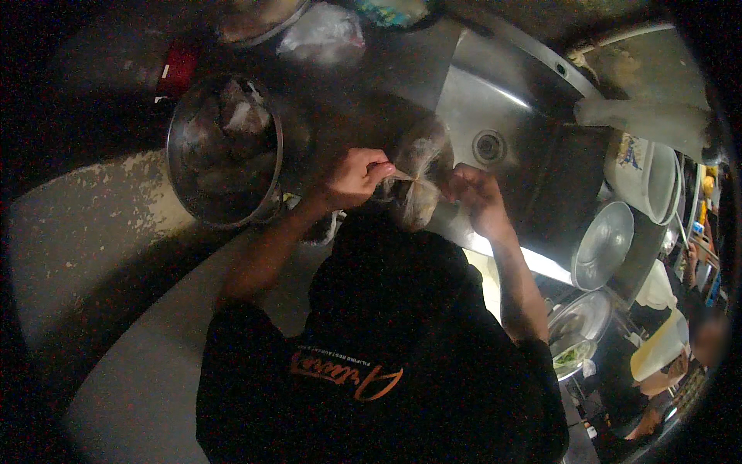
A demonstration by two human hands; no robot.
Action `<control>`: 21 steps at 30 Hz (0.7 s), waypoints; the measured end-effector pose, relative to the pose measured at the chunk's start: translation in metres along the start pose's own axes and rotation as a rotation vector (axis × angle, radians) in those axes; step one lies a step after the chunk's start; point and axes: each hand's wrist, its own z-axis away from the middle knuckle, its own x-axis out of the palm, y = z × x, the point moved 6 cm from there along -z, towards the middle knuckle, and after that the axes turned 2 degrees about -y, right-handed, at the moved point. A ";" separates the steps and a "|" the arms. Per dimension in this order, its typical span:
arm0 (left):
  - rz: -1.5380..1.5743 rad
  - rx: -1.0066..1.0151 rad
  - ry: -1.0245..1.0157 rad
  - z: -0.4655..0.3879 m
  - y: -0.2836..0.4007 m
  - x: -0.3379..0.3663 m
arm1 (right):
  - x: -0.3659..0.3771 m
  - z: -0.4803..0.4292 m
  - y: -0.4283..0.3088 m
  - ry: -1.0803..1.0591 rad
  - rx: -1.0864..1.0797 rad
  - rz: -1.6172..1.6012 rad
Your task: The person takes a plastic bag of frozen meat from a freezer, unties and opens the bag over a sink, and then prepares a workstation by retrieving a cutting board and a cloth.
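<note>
Before my chest is a clear plastic bag [426, 148], its neck gathered tight and its open end flared toward me. Its contents look brownish but are too dim to name. My left hand [359, 177] pinches a thin tan rubber band [404, 174] that stretches to the gathered neck. Close to the bag's other side, my right hand [476, 194] has its fingers curled. Whether it grips the band or the plastic is hidden. Left of my left hand, a large round metal pot [282, 145] holds what look like filled plastic bags [246, 110].
A steel sink basin [464, 116] with a drain [489, 145] lies beyond my right hand. A white plastic tub [629, 171], a translucent bowl [603, 246] and a metal bowl [597, 307] stand at right. Another person [666, 377] is near a yellowish container [661, 348]. More clear plastic [322, 35] lies at the back.
</note>
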 end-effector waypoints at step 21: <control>0.170 0.112 -0.377 -0.007 0.029 0.012 | 0.027 0.011 -0.047 -0.070 0.064 1.532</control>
